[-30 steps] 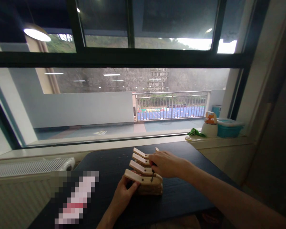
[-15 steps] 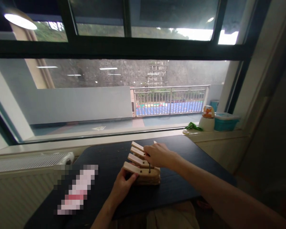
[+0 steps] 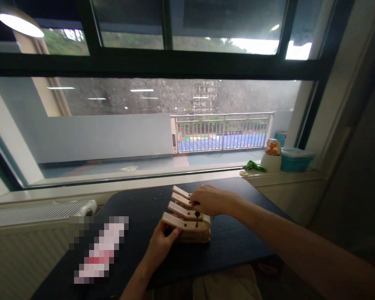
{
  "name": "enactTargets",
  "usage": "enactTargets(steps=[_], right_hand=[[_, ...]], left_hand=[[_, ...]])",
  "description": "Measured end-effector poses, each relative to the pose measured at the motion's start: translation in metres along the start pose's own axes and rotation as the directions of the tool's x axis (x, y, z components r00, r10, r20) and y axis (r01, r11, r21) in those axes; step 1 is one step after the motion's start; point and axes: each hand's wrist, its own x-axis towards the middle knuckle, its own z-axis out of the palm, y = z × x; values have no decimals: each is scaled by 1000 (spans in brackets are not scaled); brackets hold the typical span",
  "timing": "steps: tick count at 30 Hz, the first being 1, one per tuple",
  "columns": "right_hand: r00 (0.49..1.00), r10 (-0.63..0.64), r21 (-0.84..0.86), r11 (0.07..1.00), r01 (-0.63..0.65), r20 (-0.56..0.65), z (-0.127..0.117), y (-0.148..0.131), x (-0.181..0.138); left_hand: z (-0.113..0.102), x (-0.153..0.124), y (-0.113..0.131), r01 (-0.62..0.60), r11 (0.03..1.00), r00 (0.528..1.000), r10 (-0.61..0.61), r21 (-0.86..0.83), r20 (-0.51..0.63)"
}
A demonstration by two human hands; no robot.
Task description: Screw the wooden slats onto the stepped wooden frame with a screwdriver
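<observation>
Several pale, angled wooden pieces (image 3: 183, 211) stand in a row on the dark table, their bent ends pointing left, with small dark holes on top. My left hand (image 3: 161, 241) is closed round the left end of the nearest wooden piece (image 3: 187, 223), thumb at its front side. A dark bolt (image 3: 197, 216) with a round head stands upright in that piece's right part. Just above and behind the bolt is my right hand (image 3: 211, 200), fingers curled over the farther pieces. What its fingertips hold, if anything, is hidden.
The black table (image 3: 137, 216) reaches the windowsill. A blurred-out pinkish item (image 3: 103, 246) lies at its left, beside a white radiator (image 3: 43, 212). On the sill are a green cloth (image 3: 253, 166), a white container (image 3: 271, 160) and a teal box (image 3: 295, 160).
My right hand has lifted slightly up and away from the bolt, whose round head now shows. My left hand keeps its hold on the nearest wooden piece.
</observation>
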Motion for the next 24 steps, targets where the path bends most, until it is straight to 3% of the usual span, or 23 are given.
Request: enactTargets(steps=[5,9,16,20,24], right_hand=[[992,113,2,994,-113,-49,20,3,3],[986,157,0,988,-157,-48,14,-1,2],[1000,11,16,1000,-11,-7,-10,-2,-4],[998,-13,25,1000,14,-66,7,-4,2],[984,100,24,995,-97,-148,27,-10,8]], left_hand=[[-1,0,-4,9,1000,1000,-10,16,1],[0,-1,1,-6,1000,1000,6,22,-6],[0,0,2,-29,999,1000,29,14,0],[-1,0,-2,1,1000,1000,-1,13,-2],[-1,0,-1,24,1000,1000,-24,4,-2]])
